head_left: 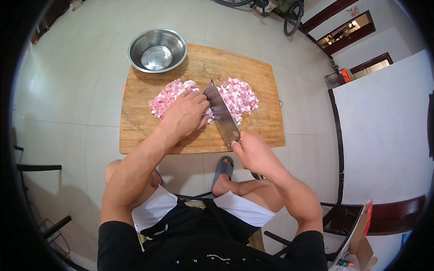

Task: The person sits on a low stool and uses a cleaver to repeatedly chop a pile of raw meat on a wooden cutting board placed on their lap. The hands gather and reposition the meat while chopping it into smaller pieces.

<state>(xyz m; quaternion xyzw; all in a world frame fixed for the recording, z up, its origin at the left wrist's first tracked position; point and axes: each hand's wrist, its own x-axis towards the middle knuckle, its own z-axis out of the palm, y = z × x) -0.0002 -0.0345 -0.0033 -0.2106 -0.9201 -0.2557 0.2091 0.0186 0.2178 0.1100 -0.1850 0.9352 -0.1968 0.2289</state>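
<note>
Two heaps of diced pale pink meat lie on a wooden cutting board [199, 135]. My left hand [187, 110] is closed over meat at the right side of the left heap [167, 99], its fingers curled close to the blade. In my right hand [253, 151] is the handle of a broad cleaver [221, 113]. Its blade slants up and to the left, between my left fingers and the right heap [237, 97]. A few white bits of meat show at the blade beside my left fingertips. Most of what lies beneath my left palm is hidden.
A steel bowl [157, 52], with no food in it, rests at the board's far left corner. My knees and a grey slipper [223, 170] are below the near edge. A bicycle [271, 11] stands far back; black chair parts [40, 167] are at left.
</note>
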